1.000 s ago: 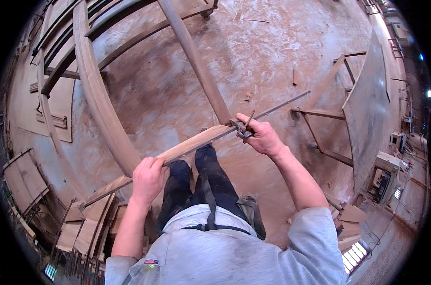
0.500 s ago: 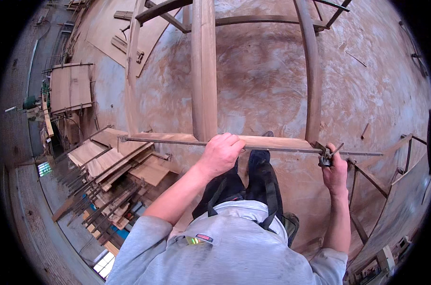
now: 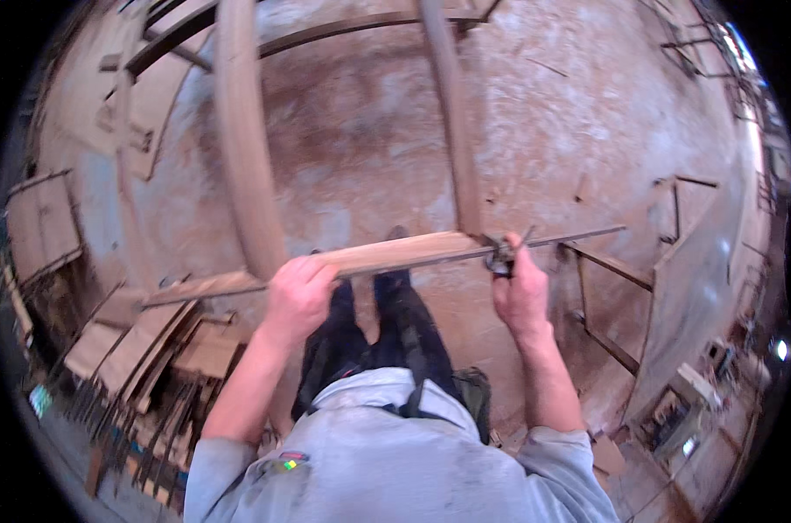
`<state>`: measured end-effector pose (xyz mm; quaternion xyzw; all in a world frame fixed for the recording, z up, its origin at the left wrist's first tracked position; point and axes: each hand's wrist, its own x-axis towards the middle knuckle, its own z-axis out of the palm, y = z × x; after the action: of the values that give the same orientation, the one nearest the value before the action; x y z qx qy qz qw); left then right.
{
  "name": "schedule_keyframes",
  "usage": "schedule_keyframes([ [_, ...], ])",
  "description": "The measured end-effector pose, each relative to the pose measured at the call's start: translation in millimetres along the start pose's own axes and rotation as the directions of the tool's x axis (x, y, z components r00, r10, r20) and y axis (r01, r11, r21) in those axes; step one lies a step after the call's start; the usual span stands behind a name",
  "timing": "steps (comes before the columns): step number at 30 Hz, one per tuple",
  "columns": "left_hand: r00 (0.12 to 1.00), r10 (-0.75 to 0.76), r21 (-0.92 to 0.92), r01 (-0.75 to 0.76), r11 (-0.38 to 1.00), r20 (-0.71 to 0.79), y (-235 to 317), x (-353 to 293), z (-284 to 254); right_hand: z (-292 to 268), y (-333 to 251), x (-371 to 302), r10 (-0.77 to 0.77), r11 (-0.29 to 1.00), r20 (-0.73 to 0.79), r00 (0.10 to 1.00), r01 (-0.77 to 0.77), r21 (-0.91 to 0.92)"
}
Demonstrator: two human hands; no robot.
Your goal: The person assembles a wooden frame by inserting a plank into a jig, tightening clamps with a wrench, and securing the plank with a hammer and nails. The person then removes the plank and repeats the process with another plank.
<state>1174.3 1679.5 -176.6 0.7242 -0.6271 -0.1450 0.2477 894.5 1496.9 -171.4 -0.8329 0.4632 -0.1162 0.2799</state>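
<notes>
A long bar clamp (image 3: 579, 235) runs along the near rail (image 3: 395, 251) of a wooden frame, slanting up from lower left to right. My left hand (image 3: 298, 295) is closed over the steel bar and the rail, left of my feet. At the right end, my right hand (image 3: 522, 292) grips the clamp's dark screw head (image 3: 501, 257), close to the rail's end. From the rail, a broad upright board (image 3: 245, 131) and a darker leg (image 3: 452, 131) reach away from me. Part of the bar lies hidden under my left hand.
Boards held in clamps (image 3: 129, 340) are stacked at the lower left. To the right, a sheet-topped metal-framed table (image 3: 692, 279) stands near my right arm. A flat panel (image 3: 77, 113) with clamps lies on the floor at the far left. Small scraps dot the dusty floor (image 3: 352, 131).
My view has swung to the right, so the frame and the clamp sit further left and look more slanted. Both hands keep their holds.
</notes>
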Motion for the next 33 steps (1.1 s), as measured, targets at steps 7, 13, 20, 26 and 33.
schedule_keyframes([
  [7, 0.998, -0.024, -0.037, 0.027, 0.999, 0.059, 1.9, 4.4, 5.3, 2.1, 2.9, 1.7, -0.063, 0.998, -0.065, 0.996, 0.062, -0.015],
  [13, 0.997, -0.022, -0.026, 0.024, 0.999, 0.071, 2.0, 3.3, 3.8, -7.4, 12.0, 5.9, -0.002, 0.997, 0.107, 0.994, -0.006, 0.072],
  [20, 0.998, 0.010, -0.010, -0.009, 1.000, 0.057, -0.6, 4.5, 6.9, -23.3, 21.3, 25.9, -0.009, 1.000, 0.320, 0.947, 0.001, 0.026],
  [26, 0.999, 0.001, -0.010, 0.000, 1.000, 0.049, 2.1, 7.0, 4.1, -24.8, 14.6, 28.0, -0.080, 0.990, 0.292, 0.953, 0.110, -0.090],
  [33, 0.999, 0.014, -0.041, -0.013, 0.999, 0.039, -0.2, 5.2, 7.0, -15.8, 14.0, 15.2, -0.035, 0.991, 0.236, 0.971, 0.063, -0.115],
])
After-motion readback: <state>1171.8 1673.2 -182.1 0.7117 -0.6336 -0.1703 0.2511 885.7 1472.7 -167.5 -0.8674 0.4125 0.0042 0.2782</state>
